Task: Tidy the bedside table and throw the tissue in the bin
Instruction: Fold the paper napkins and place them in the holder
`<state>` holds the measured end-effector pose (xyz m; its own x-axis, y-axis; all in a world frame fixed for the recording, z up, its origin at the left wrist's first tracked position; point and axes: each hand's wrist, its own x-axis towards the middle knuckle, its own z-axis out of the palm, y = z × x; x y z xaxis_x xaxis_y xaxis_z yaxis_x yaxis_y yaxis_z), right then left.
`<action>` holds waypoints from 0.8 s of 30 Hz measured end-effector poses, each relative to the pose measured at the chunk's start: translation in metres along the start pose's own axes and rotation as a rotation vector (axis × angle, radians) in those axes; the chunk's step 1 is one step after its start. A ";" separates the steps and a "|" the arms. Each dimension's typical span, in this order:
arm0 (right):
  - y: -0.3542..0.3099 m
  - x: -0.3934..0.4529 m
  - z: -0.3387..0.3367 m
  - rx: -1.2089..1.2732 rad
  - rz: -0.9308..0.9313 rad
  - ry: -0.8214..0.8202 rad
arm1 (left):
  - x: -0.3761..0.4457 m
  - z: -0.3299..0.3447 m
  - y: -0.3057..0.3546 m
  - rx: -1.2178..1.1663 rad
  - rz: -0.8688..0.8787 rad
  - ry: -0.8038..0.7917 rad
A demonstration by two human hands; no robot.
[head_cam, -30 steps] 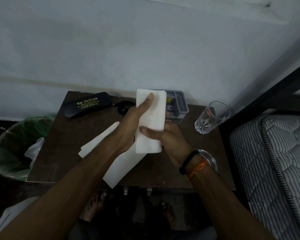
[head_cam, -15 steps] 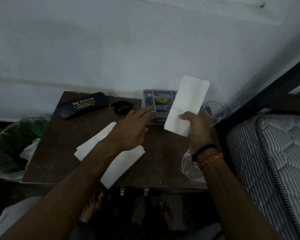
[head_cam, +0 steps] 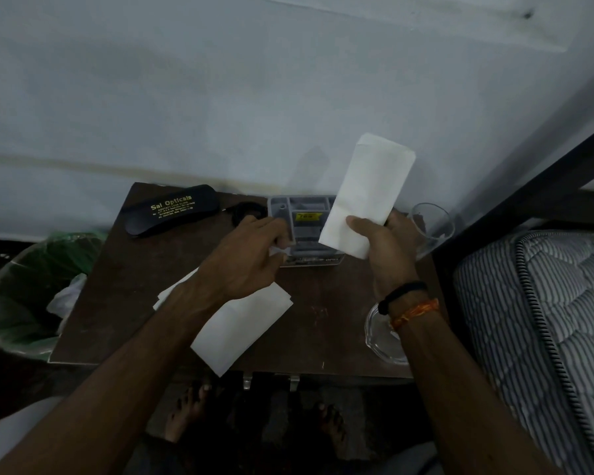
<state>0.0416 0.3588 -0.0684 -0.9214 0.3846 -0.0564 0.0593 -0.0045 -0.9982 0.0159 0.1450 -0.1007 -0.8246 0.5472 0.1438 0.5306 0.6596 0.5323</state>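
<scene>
Head view: the right hand (head_cam: 390, 248) pinches the folded white paper tissue (head_cam: 366, 193) by its lower edge, thumb in front, holding it upright above the grey compartment tray (head_cam: 300, 209). Light, limp and easily torn, it probably needs only a gentle pinch at the fold. At nine o'clock of it, the left hand (head_cam: 244, 260) curls its fingers round a small white scrap (head_cam: 279, 252). More flat white tissues (head_cam: 244, 325) lie on the dark brown bedside table (head_cam: 326, 323), with the green-lined bin (head_cam: 24, 296) farther out at nine o'clock.
</scene>
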 end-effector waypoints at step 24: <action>0.002 0.005 0.036 -0.259 -0.145 -0.344 | 0.013 -0.013 0.006 -0.534 -0.249 0.362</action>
<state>0.0233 0.3279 -0.0710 -0.9987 0.0353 0.0371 -0.0260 0.2749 -0.9611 0.0059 0.1499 -0.0849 -0.9722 0.1448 0.1842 0.2243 0.3485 0.9101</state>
